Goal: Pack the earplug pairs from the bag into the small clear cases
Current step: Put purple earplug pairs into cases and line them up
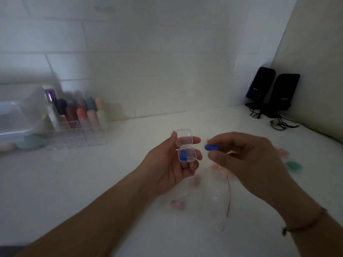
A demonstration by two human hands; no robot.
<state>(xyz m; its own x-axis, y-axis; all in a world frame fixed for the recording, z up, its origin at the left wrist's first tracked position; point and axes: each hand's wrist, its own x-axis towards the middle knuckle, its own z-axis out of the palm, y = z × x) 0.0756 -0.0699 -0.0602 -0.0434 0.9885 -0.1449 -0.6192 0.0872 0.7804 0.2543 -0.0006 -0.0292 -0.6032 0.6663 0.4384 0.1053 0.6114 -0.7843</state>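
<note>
Left hand (172, 162) grip cradling hinged clear case (185, 147), right hand (246, 154) grip pinching blue foam earplug (209, 147)

No text is showing clearly enough to read. The two black speakers (272, 89) at two o'clock are each carrying a small pale logo, too blurred to make out.

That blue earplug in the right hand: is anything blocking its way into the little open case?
Nothing visible does. The right hand pinches the blue earplug just right of the case, which the left hand holds with its lid flipped up. One blue plug already lies inside, leaving room beside it.
</note>
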